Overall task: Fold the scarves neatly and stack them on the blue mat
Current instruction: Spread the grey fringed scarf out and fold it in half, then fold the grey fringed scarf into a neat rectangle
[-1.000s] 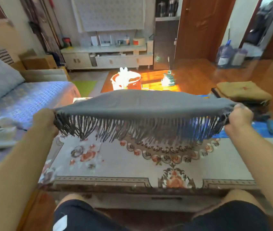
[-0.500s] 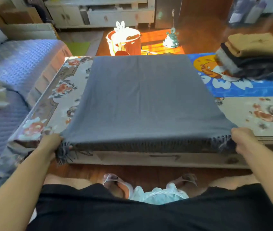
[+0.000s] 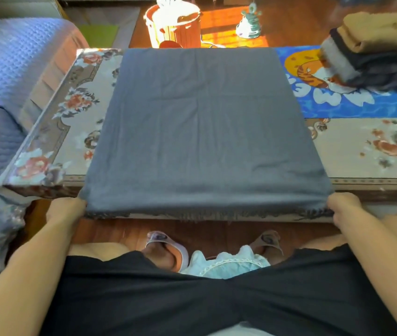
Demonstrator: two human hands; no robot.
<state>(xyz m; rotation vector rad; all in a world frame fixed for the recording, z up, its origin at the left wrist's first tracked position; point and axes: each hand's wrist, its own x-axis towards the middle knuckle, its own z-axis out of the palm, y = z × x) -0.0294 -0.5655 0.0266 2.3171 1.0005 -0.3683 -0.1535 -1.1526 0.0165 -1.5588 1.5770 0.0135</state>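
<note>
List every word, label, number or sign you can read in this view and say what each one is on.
No text can be read.
Blue mat: it carries white cartoon shapes beside the stack of folded scarves. They could be lettering or only drawing; I cannot tell.
Grey scarf: plain, no label showing.
Floral table cover: flower pattern only.
Orange bucket: glare hides any marking.
</note>
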